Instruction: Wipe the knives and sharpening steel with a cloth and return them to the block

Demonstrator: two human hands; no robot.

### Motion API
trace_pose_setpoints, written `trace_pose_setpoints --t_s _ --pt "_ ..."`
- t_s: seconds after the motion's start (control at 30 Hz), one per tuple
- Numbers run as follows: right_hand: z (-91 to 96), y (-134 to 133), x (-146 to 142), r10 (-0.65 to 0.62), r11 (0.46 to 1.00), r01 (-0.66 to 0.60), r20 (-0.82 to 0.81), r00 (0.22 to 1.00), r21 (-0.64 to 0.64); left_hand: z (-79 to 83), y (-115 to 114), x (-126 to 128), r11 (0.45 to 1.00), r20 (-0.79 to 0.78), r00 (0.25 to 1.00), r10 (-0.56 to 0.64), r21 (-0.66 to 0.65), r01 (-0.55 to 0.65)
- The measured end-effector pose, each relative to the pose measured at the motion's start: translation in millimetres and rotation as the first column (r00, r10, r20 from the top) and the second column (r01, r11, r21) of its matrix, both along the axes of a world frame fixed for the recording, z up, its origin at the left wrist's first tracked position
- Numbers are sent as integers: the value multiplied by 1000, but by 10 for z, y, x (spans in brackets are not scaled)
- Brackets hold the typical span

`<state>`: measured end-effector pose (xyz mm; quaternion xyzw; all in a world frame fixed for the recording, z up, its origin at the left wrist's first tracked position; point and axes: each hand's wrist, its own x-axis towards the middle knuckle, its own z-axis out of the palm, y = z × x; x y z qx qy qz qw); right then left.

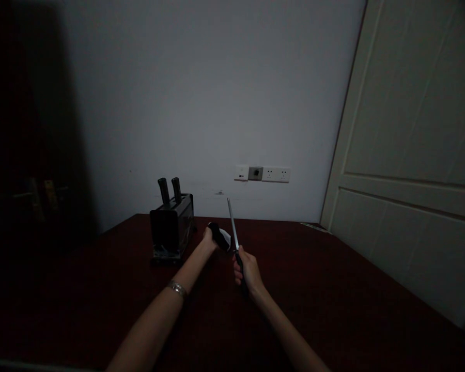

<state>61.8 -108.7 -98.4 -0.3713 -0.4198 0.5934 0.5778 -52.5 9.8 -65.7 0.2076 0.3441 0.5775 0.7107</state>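
Note:
My right hand (251,269) is wrapped round the black handle of a sharpening steel (233,225), whose thin metal rod points up and away, tilted slightly left. Just left of it, my left hand (208,236) is closed on a black-and-white thing (218,237), perhaps a folded cloth; the dim light hides its exact kind. The white part lies close to the steel's guard, and I cannot tell whether they touch. Beyond my left forearm stands a dark knife block (165,231) with two black handles sticking up from its top.
The dark red table (294,274) reaches back to a pale wall (201,103) with a row of sockets (276,174). A white panelled door (406,150) borders the right side. At the far left, in shadow, is a door handle (49,193).

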Motion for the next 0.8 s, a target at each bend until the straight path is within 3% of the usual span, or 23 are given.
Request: trace_pose_setpoints --t_s 0.2,0.37,0.8 --pt "14 -10 16 9 1000 -10 -10 1000 -13 -177 -283 -17 990 7 995 -102 -99 103" --pt "14 15 38 -25 999 24 -18 1000 -40 -186 -366 -119 948 72 945 -319 6 319" --pt "-5 54 108 -81 996 81 -11 997 22 -264 -352 -156 985 74 984 -162 -54 166"
